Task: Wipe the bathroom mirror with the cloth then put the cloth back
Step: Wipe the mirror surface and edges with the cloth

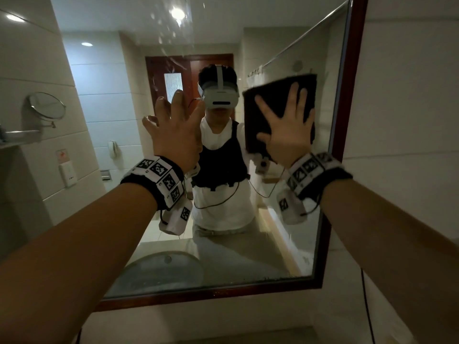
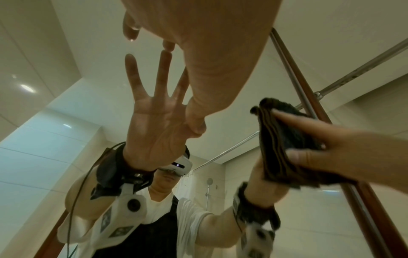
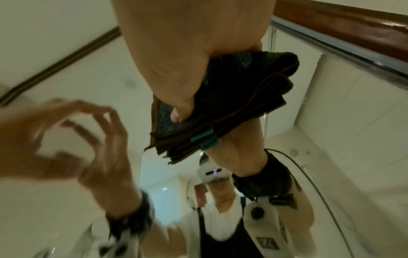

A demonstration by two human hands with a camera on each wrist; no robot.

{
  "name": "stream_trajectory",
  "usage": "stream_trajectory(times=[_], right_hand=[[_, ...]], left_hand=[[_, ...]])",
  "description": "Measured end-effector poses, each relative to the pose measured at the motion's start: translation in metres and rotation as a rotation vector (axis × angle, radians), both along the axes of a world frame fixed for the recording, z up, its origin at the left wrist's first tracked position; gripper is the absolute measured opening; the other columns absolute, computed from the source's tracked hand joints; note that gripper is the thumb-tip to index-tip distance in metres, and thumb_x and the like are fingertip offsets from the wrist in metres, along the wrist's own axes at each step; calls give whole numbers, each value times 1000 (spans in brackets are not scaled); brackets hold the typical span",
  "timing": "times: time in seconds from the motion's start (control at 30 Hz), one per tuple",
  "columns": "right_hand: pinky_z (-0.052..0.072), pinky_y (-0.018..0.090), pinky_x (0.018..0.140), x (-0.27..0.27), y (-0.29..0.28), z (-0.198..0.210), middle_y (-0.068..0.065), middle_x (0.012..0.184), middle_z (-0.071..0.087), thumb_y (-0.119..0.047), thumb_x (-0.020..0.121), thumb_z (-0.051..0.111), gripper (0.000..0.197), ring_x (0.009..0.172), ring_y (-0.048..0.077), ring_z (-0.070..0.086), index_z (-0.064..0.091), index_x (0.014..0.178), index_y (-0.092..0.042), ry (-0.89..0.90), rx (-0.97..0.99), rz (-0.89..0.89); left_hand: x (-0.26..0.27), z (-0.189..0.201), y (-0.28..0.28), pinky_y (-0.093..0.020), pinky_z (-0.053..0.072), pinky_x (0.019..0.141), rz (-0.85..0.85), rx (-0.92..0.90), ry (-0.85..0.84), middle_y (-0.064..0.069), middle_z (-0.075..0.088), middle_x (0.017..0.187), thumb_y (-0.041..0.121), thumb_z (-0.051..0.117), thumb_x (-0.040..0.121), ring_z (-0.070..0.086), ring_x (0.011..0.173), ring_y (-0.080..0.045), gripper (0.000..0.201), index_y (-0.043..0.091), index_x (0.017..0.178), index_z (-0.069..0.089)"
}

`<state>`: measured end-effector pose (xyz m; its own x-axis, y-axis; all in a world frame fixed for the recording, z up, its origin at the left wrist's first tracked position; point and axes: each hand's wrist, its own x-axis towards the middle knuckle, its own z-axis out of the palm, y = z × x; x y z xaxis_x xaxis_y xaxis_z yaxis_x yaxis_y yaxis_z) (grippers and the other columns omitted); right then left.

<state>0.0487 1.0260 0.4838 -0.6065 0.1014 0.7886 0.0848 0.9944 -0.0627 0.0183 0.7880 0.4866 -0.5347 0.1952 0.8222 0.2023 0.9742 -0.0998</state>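
Pressing the folded dark cloth flat against the mirror at the frame's upper right, the right hand had fingers spread wide; the left hand, fingers straight and apart, touched the glass at centre.

Cloth dark brown, teal tag; mirror frame reddish-brown wood; wristbands black-white checker markers.

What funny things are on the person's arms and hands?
Both forearms are bare, with no sleeves. The left hand and right hand each have a black wrist strap covered in white squares with black patterns. A small white camera box hangs under each wrist, trailing a thin black cable.
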Motion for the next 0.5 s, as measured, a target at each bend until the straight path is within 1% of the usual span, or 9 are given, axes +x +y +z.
stream_trajectory(times=[0.03, 0.1, 0.2, 0.23, 0.3, 0.33, 0.4, 0.43, 0.5], right_hand=[[3, 69, 115, 1, 1, 16, 20, 160, -22, -46, 90, 62, 88, 147, 42, -19, -2, 151, -53, -2, -33, 12], [4, 70, 114, 1, 4, 38, 20, 160, -22, -44, 91, 62, 87, 147, 43, -19, 0, 151, -52, 23, -66, 30], [4, 71, 113, 2, 6, 37, 20, 160, -23, -42, 92, 61, 86, 147, 42, -19, 0, 152, -51, 25, -72, 24], [4, 71, 114, 2, 6, 30, 20, 160, -23, -41, 93, 61, 86, 147, 41, -20, -1, 152, -50, 19, -63, 25], [5, 70, 114, 1, 7, 2, 20, 160, -23, -42, 91, 62, 88, 147, 42, -19, -1, 152, -50, 13, -37, 20], [8, 70, 114, 1, 10, -16, 22, 160, -19, -44, 89, 64, 89, 147, 43, -16, 1, 153, -50, 29, -8, 8], [20, 72, 110, 2, 14, -50, 28, 161, -5, -48, 83, 68, 92, 148, 48, -2, 8, 154, -47, 73, 67, -32], [24, 72, 108, 2, 17, -62, 29, 160, 0, -50, 81, 69, 93, 147, 50, 4, 11, 154, -46, 76, 93, -54], [28, 71, 107, 3, 17, -69, 31, 159, 6, -52, 77, 72, 96, 146, 51, 10, 15, 154, -44, 68, 111, -77]], left_hand=[[0, 0, 0, -74, 32, 97, 1, 0, -2, -13, 18, 155, 27, 82, 62, 23, 137, -49, 101, 37, 145, 26], [0, 1, -1, -74, 31, 97, -6, 5, -6, -13, 17, 155, 26, 82, 61, 22, 137, -49, 101, 38, 144, 27], [0, 1, 1, -74, 30, 97, -11, 9, -15, -12, 16, 156, 25, 82, 61, 20, 138, -49, 102, 39, 145, 25], [0, 1, 1, -74, 30, 98, -7, 8, -20, -12, 15, 156, 26, 82, 63, 20, 138, -48, 103, 39, 146, 24], [1, 0, 1, -74, 31, 98, 0, 7, -24, -13, 14, 157, 27, 81, 66, 19, 139, -48, 101, 39, 147, 23], [2, 0, 2, -74, 31, 98, 1, 7, -24, -13, 14, 157, 27, 79, 67, 19, 139, -48, 99, 39, 147, 23], [2, 0, 2, -74, 31, 97, -5, 9, -26, -13, 14, 157, 26, 78, 68, 20, 138, -49, 98, 38, 148, 23], [1, 1, 2, -75, 31, 97, -7, 11, -26, -14, 14, 157, 26, 79, 68, 20, 138, -50, 98, 38, 147, 22], [2, 1, 2, -75, 32, 96, -3, 10, -26, -14, 15, 156, 27, 79, 68, 20, 138, -50, 99, 39, 147, 22]])
